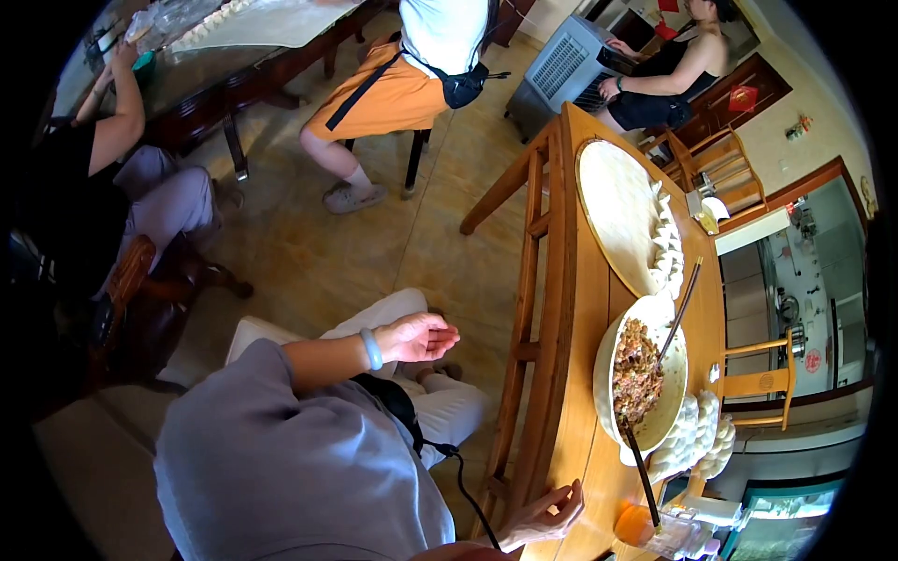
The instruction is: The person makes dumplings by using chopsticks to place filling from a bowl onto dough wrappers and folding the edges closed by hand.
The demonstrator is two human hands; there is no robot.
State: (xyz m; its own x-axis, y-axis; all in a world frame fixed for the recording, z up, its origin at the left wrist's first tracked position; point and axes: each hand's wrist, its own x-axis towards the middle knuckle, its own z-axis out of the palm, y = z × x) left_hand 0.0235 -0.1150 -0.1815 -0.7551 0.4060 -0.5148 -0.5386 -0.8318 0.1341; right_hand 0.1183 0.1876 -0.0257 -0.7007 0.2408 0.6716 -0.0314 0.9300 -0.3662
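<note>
My left hand (418,338), with a pale bangle on its wrist, is held palm up above my lap. Its fingers are loosely bent and nothing shows in it. At the near edge of the wooden table (572,411), my right hand (545,517) rests with fingers apart and slightly curled, holding nothing visible. Beyond it stands a white bowl (606,374) of chopped filling (636,374). One dark chopstick (687,304) leans out on its far left side, another (642,477) on the right. To the bowl's left lies a round floured board (613,210) with a row of dumplings (666,248) along it.
White rounded pieces (692,435) lie behind the bowl, near an orange-bottomed container (636,525). A person in orange shorts (383,89) and a seated person in black (79,206) are by another table (253,79). Another person (687,75) is beside a grey air cooler (566,56).
</note>
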